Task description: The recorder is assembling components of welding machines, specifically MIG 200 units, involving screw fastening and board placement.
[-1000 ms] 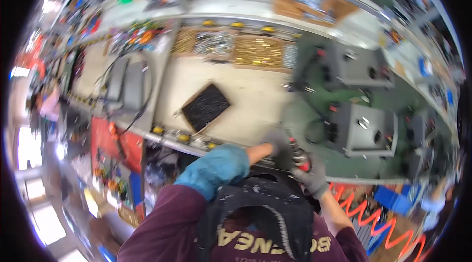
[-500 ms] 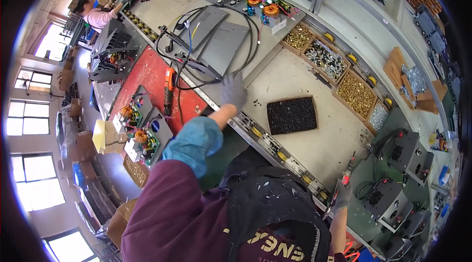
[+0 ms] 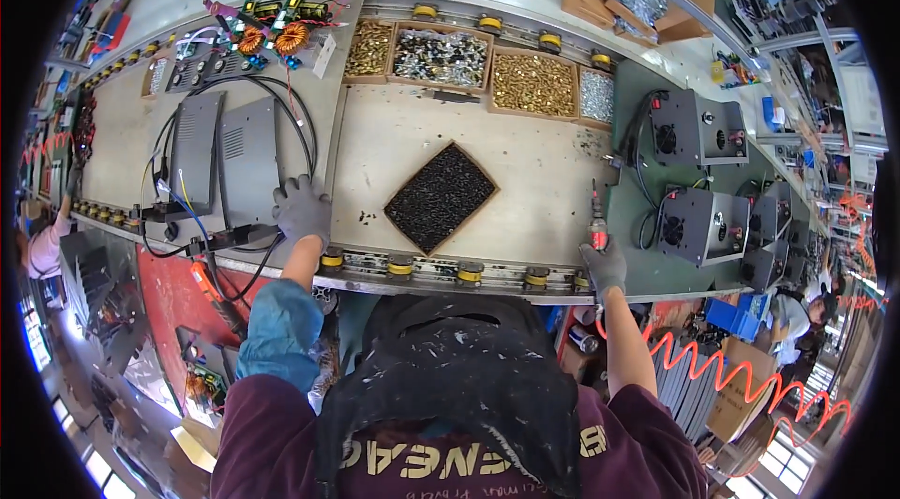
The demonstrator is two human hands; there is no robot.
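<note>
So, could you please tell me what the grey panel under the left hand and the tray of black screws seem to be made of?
The grey panel looks like painted sheet metal: flat, matte, crisply folded edges. The tray of black screws seems cardboard, by its thin brown rim, though that is uncertain.

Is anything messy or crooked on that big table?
A little. The tray of black screws sits turned cornerwise, unlike the straight boxes of brass parts behind it, and a few loose screws lie spilled on the table beside it, near the left hand.
</note>
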